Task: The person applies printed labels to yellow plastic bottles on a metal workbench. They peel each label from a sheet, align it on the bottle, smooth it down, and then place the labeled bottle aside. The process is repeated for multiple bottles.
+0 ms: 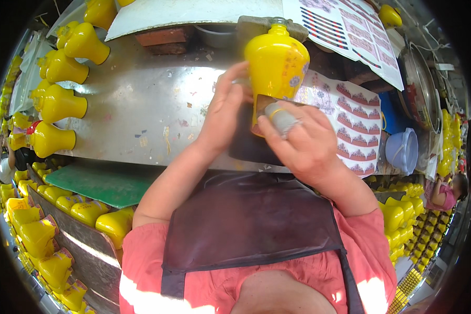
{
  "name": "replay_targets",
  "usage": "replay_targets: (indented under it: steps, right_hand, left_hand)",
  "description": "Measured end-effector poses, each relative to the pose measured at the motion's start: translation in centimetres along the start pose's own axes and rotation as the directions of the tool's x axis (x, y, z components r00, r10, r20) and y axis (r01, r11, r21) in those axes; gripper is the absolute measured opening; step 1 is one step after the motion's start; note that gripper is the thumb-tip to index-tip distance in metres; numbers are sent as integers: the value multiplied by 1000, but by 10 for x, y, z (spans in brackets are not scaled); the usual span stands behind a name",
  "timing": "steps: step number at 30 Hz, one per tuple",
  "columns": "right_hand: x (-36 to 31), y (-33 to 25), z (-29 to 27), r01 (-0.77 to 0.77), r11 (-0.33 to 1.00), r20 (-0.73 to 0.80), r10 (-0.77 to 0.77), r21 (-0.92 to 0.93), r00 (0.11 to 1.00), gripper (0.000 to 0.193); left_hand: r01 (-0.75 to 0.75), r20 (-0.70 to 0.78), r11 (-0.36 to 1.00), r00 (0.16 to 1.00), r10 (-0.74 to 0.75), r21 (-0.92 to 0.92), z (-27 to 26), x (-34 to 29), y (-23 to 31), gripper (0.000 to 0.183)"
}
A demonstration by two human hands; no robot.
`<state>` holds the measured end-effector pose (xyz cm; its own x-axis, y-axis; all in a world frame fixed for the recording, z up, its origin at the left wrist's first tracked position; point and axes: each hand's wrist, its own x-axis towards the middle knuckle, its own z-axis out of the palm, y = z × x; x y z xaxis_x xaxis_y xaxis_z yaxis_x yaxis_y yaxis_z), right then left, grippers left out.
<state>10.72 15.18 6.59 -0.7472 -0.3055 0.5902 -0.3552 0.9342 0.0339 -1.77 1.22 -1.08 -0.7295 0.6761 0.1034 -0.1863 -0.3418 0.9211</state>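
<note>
A glossy yellow bottle (277, 57) with a purple flower and red marks lies over the bench, its neck pointing away on a grey cloth-covered rest (246, 29). My left hand (222, 107) is at its left side, fingers bent along it and touching it. Across the bottle's lower end is a brown piece (266, 102); whether it is a decal or a tool is unclear. My right hand (306, 136) is closed over that end, with a grey wrap (281, 119) on a finger. Its fingers hide whatever they hold. Beneath the bottle lies a dark pad (246, 144).
Decal sheets (358, 125) with brown arched prints lie right of the bottle, near a pale blue bucket (402, 150). Yellow bottles (63, 107) line the metal bench's (146, 110) left end. Below is a green board (99, 183). Another person (442, 191) is at far right.
</note>
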Motion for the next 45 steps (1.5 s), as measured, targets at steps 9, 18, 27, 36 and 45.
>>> replay_targets:
  steps: [9, 18, 27, 36, 45]
  right_hand:
    - [37, 55, -4, -313, 946, -132, 322, 84, 938, 33]
    - [64, 104, 3, -387, 887, -144, 429, 251, 892, 22]
    - [59, 125, 16, -326, 918, -162, 365, 225, 917, 21]
    - [10, 43, 4, 154, 954, -96, -133, 258, 986, 28]
    - [-9, 38, 8, 46, 932, -104, -9, 359, 995, 31]
  left_hand:
    - [-165, -58, 859, 974, 219, 484, 16, 23, 9, 80]
    - [-173, -59, 624, 941, 333, 762, 43, 75, 32, 61]
    - [-120, -132, 863, 969, 209, 490, 25, 86, 15, 39]
    - [6, -73, 997, 997, 0, 79, 25, 82, 39, 31]
    - [-232, 7, 636, 942, 335, 736, 24, 87, 24, 30]
